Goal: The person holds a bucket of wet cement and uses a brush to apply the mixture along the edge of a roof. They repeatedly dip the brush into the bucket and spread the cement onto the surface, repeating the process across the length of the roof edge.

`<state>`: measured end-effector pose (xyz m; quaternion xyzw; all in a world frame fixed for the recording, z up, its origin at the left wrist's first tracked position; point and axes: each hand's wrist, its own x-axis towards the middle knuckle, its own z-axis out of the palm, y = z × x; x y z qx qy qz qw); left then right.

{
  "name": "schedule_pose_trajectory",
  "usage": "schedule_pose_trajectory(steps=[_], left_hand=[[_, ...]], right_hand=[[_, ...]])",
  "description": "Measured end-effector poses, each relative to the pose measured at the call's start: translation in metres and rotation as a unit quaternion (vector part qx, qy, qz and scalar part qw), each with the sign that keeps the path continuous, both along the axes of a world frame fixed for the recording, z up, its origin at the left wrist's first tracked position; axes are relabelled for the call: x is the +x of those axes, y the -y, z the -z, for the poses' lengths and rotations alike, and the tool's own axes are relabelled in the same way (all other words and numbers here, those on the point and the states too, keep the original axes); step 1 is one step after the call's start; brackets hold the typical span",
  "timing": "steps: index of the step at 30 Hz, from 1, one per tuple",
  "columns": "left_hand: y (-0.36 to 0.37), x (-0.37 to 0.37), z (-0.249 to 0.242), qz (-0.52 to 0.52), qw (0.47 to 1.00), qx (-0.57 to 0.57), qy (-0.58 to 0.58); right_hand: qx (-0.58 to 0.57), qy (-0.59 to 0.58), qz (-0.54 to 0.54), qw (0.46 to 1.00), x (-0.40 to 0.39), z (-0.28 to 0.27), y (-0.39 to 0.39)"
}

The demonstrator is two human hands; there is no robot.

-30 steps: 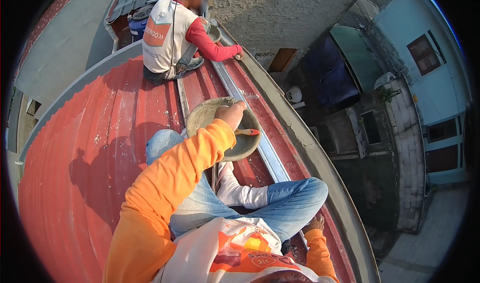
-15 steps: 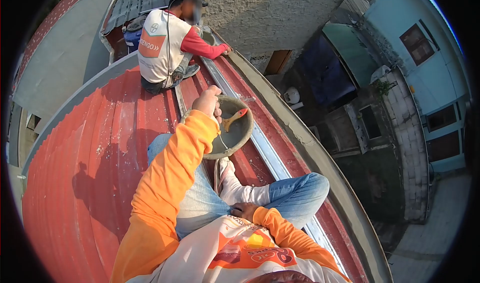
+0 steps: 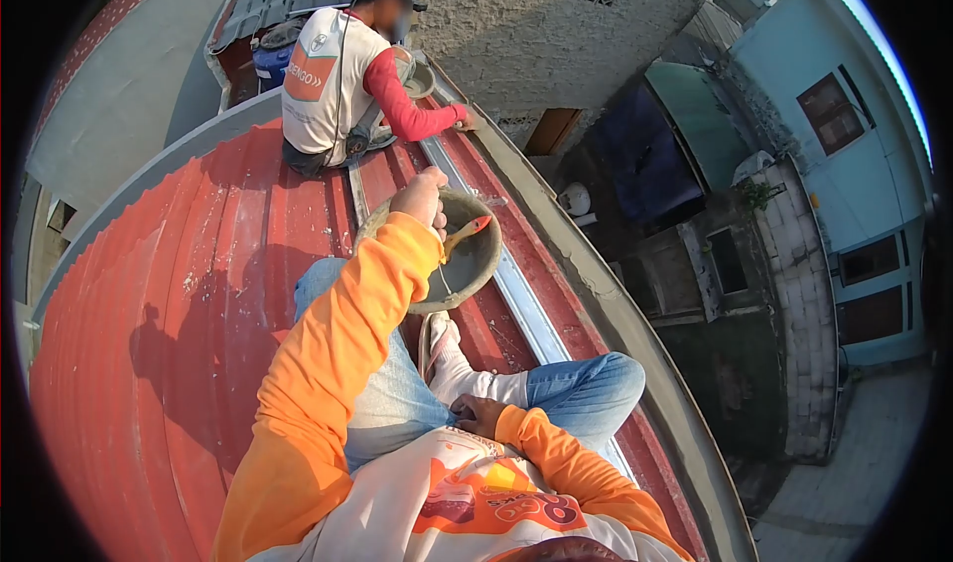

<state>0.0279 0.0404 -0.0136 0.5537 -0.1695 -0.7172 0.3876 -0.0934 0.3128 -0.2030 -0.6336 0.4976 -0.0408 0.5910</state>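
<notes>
My left hand, at the end of an orange sleeve, is closed in a fist over a round grey bowl. What the fist grips is hidden; a thin pale line hangs below it into the bowl. A paintbrush with a yellowish, red-tipped handle leans inside the bowl, just right of my fingers. The bowl stands in front of my sock-covered foot. My right hand lies in shadow on my lap against my jeans, fingers loosely laid and holding nothing visible.
I sit on a red corrugated roof. A metal strip and a cement-coated ledge run along its right edge, with a drop beyond. A co-worker squats ahead, one hand on the ledge, beside another bowl.
The view has shifted slightly. The co-worker's upper body and reaching arm have moved a little, and more of the bowl beside them shows. My hands keep nearly the same pose.
</notes>
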Motion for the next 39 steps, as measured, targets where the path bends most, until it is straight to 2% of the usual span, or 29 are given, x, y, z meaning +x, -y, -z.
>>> schedule_pose_trajectory(steps=[1,5,10,11,12,15,16,18,21,23,27,30,32,34,36,39], left_hand=[[-0.001,-0.001,0.001,0.002,1.000,0.008,0.009],[-0.003,-0.007,0.001,0.019,1.000,0.013,0.014],[-0.006,-0.013,0.000,0.039,0.998,0.021,0.035],[-0.006,-0.013,0.001,0.043,0.998,0.030,0.041],[-0.007,-0.013,0.001,0.042,0.998,0.030,0.044],[-0.010,-0.014,0.003,0.054,0.998,0.009,0.044],[-0.012,-0.014,0.001,0.064,0.997,0.004,0.040],[-0.014,-0.015,0.002,0.074,0.996,0.000,0.041],[-0.015,-0.018,0.009,0.094,0.994,0.002,0.061],[-0.019,-0.020,0.013,0.095,0.993,0.004,0.074],[-0.021,-0.024,0.014,0.110,0.990,0.013,0.091],[-0.025,-0.027,0.013,0.114,0.988,0.028,0.104],[-0.028,-0.028,0.012,0.114,0.987,0.025,0.111],[-0.031,-0.028,0.014,0.126,0.987,0.004,0.098],[-0.032,-0.030,0.012,0.139,0.984,0.020,0.106],[-0.036,-0.032,0.016,0.163,0.981,0.013,0.105]], right_hand=[[0.013,0.029,0.035,0.999,0.001,-0.001,-0.001],[-0.031,0.012,0.006,0.999,0.000,-0.003,0.003],[0.021,0.064,0.024,0.997,-0.009,-0.001,0.012],[-0.036,0.074,0.037,0.996,-0.010,0.007,0.009],[-0.035,0.078,0.036,0.996,-0.014,0.013,0.012],[-0.039,0.115,0.235,0.964,-0.031,0.028,0.030],[-0.056,0.139,0.303,0.941,-0.038,0.032,0.038],[-0.003,0.207,0.411,0.888,-0.054,0.017,0.057],[-0.007,0.156,0.445,0.882,-0.083,0.009,0.090],[0.080,0.180,0.507,0.839,-0.093,0.013,0.113],[0.166,0.149,0.496,0.839,-0.091,0.004,0.158],[0.170,0.178,0.470,0.848,-0.084,0.016,0.171],[0.146,0.219,0.461,0.848,-0.079,0.024,0.168],[0.094,0.203,0.464,0.857,-0.073,0.026,0.161],[0.103,0.213,0.472,0.849,-0.073,0.017,0.159],[0.085,0.216,0.414,0.880,-0.079,0.001,0.159]])
